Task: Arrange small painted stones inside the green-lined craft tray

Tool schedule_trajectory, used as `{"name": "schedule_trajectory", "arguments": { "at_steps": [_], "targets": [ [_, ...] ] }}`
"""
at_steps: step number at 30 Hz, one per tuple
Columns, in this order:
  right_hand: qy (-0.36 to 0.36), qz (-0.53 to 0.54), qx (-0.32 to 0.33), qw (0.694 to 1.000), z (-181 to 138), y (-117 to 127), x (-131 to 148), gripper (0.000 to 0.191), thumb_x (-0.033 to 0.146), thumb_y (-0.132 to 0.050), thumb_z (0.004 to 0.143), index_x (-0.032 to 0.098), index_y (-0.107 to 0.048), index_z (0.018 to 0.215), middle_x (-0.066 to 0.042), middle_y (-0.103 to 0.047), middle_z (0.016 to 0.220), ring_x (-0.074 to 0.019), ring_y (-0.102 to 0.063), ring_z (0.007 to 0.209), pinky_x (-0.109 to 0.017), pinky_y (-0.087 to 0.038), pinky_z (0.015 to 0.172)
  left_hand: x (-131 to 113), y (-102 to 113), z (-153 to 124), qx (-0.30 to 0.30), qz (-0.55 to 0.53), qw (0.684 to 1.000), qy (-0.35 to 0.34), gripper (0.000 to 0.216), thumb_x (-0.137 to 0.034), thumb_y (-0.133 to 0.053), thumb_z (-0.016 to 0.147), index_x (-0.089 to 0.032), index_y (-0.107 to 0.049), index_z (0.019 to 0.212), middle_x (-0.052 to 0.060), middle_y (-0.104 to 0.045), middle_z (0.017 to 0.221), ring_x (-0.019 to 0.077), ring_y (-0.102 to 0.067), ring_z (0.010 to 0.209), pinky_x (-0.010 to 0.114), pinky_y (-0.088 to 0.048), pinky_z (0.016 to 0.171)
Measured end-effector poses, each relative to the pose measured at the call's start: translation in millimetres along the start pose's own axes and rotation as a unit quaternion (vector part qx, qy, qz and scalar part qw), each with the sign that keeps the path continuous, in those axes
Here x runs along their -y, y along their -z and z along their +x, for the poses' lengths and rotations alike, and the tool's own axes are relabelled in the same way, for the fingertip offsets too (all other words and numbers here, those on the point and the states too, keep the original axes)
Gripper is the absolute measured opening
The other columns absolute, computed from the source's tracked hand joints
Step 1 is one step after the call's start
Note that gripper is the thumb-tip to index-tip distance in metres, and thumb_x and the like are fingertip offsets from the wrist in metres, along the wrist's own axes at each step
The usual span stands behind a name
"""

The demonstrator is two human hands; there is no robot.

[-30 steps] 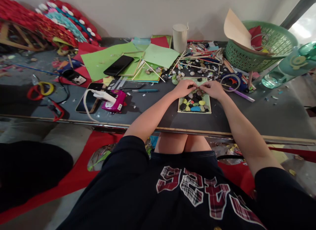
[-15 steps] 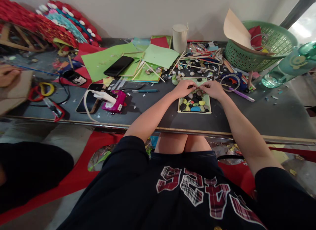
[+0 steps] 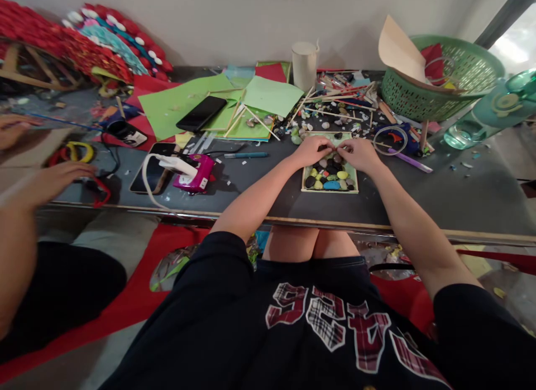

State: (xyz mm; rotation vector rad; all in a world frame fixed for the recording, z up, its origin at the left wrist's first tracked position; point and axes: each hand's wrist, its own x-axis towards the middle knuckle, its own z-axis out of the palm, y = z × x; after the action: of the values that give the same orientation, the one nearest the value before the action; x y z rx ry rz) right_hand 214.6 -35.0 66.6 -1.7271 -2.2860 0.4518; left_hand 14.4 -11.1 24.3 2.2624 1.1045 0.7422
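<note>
A shallow square frame [image 3: 357,176] with a pale rim lies near the table's front edge. Colored pebbles fill much of it: black, yellow, grey, and one blue pebble [image 3: 332,185]. My left hand [image 3: 312,151] reaches over its left rim, thumb and fingers pinched together above the upper part. From the other side my right hand [image 3: 360,155] meets it, its fingertips pinched close to those of the left. Whatever lies between the fingertips is too small and covered to name. Loose pebbles [image 3: 296,136] sit just beyond the frame, beside my left hand.
Thin sticks and pebbles clutter the table behind the frame, near a pale cup [image 3: 305,66]. At right stand a green basket [image 3: 444,94] and a bottle [image 3: 473,119]. Leftward lie a pen [image 3: 246,155], a pink power adapter [image 3: 195,175], phones and a co-worker's hand [image 3: 62,177].
A co-worker's arm has come in at the left, its hand now over the red-handled cutter. My hands stay over the frame, with only slight finger movement.
</note>
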Motion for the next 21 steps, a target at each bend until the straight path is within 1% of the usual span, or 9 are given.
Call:
{"name": "schedule_trajectory", "arguments": {
  "at_steps": [3,9,13,17,19,21],
  "targets": [
    [0.002,-0.019,0.002,1.0,-3.2,0.6,5.8,0.032,0.029,-0.058,0.095,0.018,-0.083,0.11,-0.011,-0.082,0.096,-0.0267,-0.072,0.094,-0.032,-0.045,0.079,0.3,0.0,0.0,-0.001,-0.001,1.0,-0.005,0.02,-0.021,-0.06,0.096,-0.017,-0.078,0.102,0.008,-0.08,0.11,0.0238,-0.074,0.107,0.036,-0.055,0.098],
    [-0.004,-0.023,0.008,1.0,-5.2,2.4,7.7,0.032,0.032,-0.057,0.096,0.019,-0.083,0.111,-0.012,-0.082,0.102,-0.028,-0.072,0.097,-0.035,-0.048,0.084,-1.5,0.9,-0.8,-0.003,-0.002,1.0,-0.008,0.018,-0.019,-0.061,0.095,-0.017,-0.078,0.1,0.008,-0.081,0.11,0.0242,-0.074,0.11,0.036,-0.054,0.1],
    [-0.018,-0.033,-0.011,0.999,-9.0,5.1,11.6,0.031,0.033,-0.057,0.097,0.021,-0.082,0.112,-0.011,-0.082,0.102,-0.0291,-0.072,0.098,-0.037,-0.05,0.085,-0.7,-1.1,-0.7,-0.004,0.004,1.0,-0.012,0.017,-0.018,-0.062,0.095,-0.016,-0.078,0.1,0.01,-0.081,0.109,0.0249,-0.074,0.107,0.037,-0.054,0.098],
    [-0.06,-0.058,-0.037,0.996,-14.8,10.9,16.1,0.03,0.032,-0.058,0.095,0.022,-0.081,0.112,-0.013,-0.081,0.104,-0.0346,-0.073,0.104,-0.041,-0.054,0.083,1.3,-3.4,0.5,-0.003,0.007,1.0,-0.022,0.019,-0.02,-0.06,0.095,-0.018,-0.078,0.101,0.008,-0.081,0.109,0.0233,-0.073,0.108,0.036,-0.054,0.097],
    [-0.097,-0.088,-0.053,0.99,-17.6,15.4,16.4,0.03,0.029,-0.058,0.094,0.019,-0.081,0.111,-0.017,-0.08,0.108,-0.0376,-0.073,0.105,-0.045,-0.055,0.085,1.1,-3.7,1.1,0.001,0.007,1.0,-0.023,0.02,-0.021,-0.06,0.096,-0.018,-0.078,0.101,0.008,-0.081,0.108,0.0227,-0.074,0.107,0.036,-0.055,0.097],
    [-0.142,-0.12,-0.07,0.98,-20.1,21.0,15.5,0.031,0.025,-0.058,0.093,0.014,-0.08,0.111,-0.023,-0.077,0.111,-0.0412,-0.073,0.106,-0.05,-0.056,0.087,-0.3,-3.3,1.2,0.002,0.011,1.0,-0.019,0.02,-0.02,-0.06,0.096,-0.017,-0.079,0.101,0.008,-0.081,0.107,0.0229,-0.074,0.105,0.036,-0.055,0.097]
  ]
}}
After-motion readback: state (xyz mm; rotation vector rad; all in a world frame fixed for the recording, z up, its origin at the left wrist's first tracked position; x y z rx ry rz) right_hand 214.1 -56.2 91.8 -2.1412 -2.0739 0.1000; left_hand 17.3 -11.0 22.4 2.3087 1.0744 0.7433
